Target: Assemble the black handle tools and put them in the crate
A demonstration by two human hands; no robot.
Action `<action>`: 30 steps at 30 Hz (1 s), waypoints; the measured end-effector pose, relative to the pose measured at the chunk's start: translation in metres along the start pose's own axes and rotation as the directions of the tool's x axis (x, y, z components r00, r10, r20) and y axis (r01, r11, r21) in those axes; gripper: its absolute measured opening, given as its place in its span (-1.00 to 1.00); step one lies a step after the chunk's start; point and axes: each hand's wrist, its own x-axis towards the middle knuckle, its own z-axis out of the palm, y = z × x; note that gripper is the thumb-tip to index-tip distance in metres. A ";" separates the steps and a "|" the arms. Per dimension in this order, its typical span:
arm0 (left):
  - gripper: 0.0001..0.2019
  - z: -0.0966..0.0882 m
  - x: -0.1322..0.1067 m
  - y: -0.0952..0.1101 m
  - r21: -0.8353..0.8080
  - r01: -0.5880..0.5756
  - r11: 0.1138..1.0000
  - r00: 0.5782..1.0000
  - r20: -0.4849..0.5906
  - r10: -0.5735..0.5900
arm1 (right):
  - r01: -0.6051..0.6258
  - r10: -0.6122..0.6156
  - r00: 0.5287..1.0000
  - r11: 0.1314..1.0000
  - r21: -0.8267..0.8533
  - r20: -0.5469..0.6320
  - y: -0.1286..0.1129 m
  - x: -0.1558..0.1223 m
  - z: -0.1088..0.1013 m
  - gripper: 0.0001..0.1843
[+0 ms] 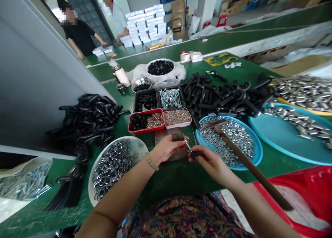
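In front of my body, my left hand (167, 149) and my right hand (210, 160) meet above a flat metal plate (159, 137). A thin shiny bolt (187, 144) runs between them. The fingertips of my left hand pinch its upper end, where a small metal piece shows. At the lower end, a small black knob-like part (193, 154) sits between my right thumb and fingers. Whether the bolt is seated in the black part is too small to tell. Just right of my hands, a blue tray (255, 163) holds many metal nuts, and a hammer (240, 153) lies across it.
A white bowl (91, 182) of metal rings stands left. Ahead are a red box (146, 130) of black parts and small brass-coloured pieces, and a tray of screws (171, 98). Piles of black handles (90, 117) and black curved parts (218, 94) flank them. Two people work behind.
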 end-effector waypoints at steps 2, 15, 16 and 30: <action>-0.62 -0.013 -0.009 0.002 0.043 0.000 0.999 1.000 -0.005 0.001 | 0.028 -0.024 0.997 0.998 -0.057 0.069 -0.009 0.006 0.002 -0.73; -0.81 -0.035 -0.054 0.021 0.642 -0.503 0.578 0.834 0.184 0.521 | -0.224 0.245 0.963 0.503 0.835 0.111 -0.015 0.029 0.058 -0.59; -0.77 -0.035 -0.056 0.021 0.689 -0.513 0.513 0.800 0.166 0.577 | -0.233 0.247 0.961 0.492 0.839 0.122 -0.014 0.030 0.059 -0.60; -0.62 -0.037 -0.100 0.042 0.529 -0.428 0.733 0.872 0.454 0.182 | -0.231 0.178 0.972 0.837 0.496 0.152 0.004 0.030 0.056 -0.74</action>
